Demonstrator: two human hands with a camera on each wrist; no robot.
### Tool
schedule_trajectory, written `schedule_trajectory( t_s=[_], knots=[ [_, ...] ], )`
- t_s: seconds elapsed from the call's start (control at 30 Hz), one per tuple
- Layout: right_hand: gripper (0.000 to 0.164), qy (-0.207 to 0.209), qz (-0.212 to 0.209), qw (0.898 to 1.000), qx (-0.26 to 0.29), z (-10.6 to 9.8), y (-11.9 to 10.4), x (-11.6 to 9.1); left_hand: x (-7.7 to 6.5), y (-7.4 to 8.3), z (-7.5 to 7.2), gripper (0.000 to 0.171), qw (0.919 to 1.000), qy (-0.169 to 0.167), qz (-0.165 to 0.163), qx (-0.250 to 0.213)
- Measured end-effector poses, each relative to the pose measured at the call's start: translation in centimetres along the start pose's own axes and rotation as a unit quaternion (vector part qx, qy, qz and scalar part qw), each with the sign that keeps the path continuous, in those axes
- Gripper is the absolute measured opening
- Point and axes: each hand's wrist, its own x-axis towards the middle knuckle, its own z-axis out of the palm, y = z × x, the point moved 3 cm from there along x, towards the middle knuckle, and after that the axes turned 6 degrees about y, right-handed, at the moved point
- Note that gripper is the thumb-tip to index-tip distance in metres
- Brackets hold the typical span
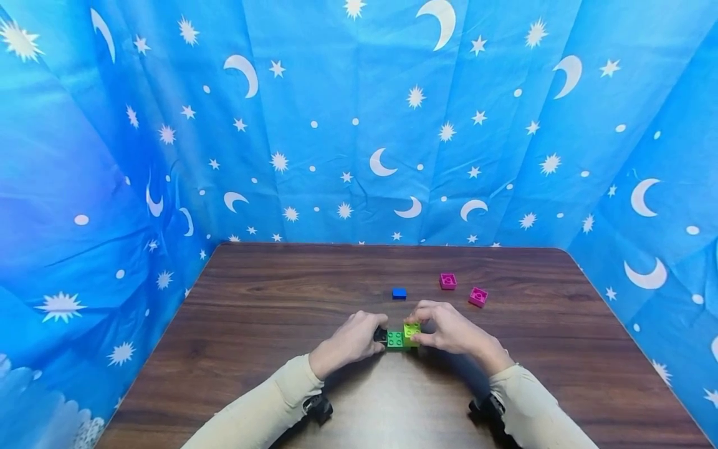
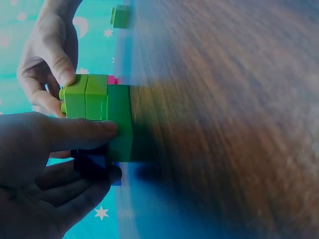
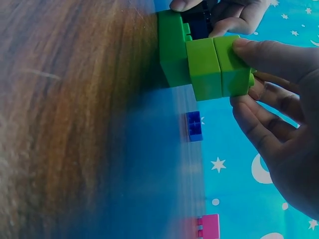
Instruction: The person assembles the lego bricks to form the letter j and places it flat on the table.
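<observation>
A long green brick (image 1: 395, 339) lies low over the table, its middle studs bare. Two lime green bricks (image 3: 218, 68) are stacked on its right end, and a black brick (image 1: 381, 335) sits on its left end. My left hand (image 1: 353, 338) pinches the black brick's end between thumb and fingers, the thumb tip reaching down onto the green brick's side. At the other end my right hand (image 1: 450, 328) pinches the upper lime brick, thumb on the near side and fingertips on the far side.
Beyond the hands lie a small blue brick (image 1: 399, 293) and two magenta bricks, one farther back (image 1: 447, 281) and one to its right (image 1: 478, 297). Another green brick (image 2: 119, 17) shows in the left wrist view. A blue star-patterned curtain (image 1: 348, 143) surrounds the wooden table (image 1: 269, 293).
</observation>
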Motion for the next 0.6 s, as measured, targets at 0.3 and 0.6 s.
schedule_trajectory(
  t_s=[0.3, 0.6],
  knots=[
    [0.025, -0.018, 0.015, 1.000, -0.013, -0.07, -0.19, -0.09, -0.04, 0.16, 0.09, 0.026, 1.0000, 0.003, 0.005, 0.007],
    [0.029, -0.003, 0.007, 1.000, -0.016, -0.16, -0.31, -0.12, 0.06, 0.05, 0.12, 0.025, 1.0000, 0.005, 0.006, 0.004]
  ],
)
